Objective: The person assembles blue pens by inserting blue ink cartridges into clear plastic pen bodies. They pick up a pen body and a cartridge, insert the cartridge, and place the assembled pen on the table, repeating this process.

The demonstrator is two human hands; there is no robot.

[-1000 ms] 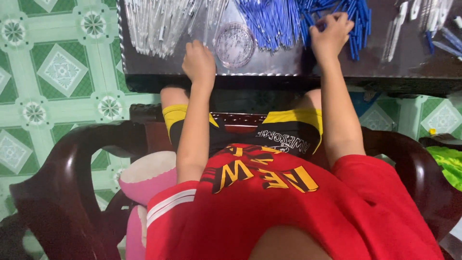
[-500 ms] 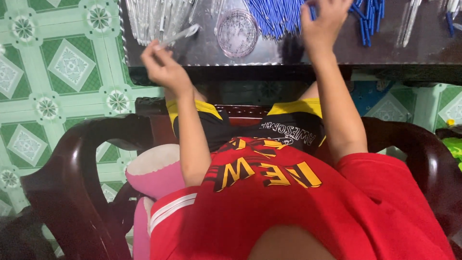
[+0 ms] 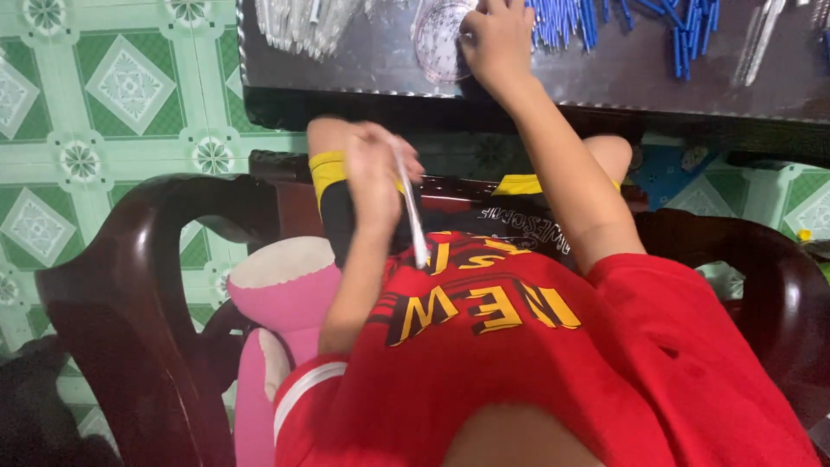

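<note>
Red short-sleeve T-shirt (image 3: 536, 372), white stripe band on left sleeve hem. Big yellow block lettering with dark outline across the chest. Black shorts (image 3: 510, 216) with yellow hem bands and small white print. Both forearms bare, no watch or rings visible on left hand (image 3: 372, 177) or right hand (image 3: 497, 35).

A single head-worn camera looks steeply down from just above the person's chest, close over the lap, with the bench (image 3: 536, 91) edge at the frame's top.
</note>
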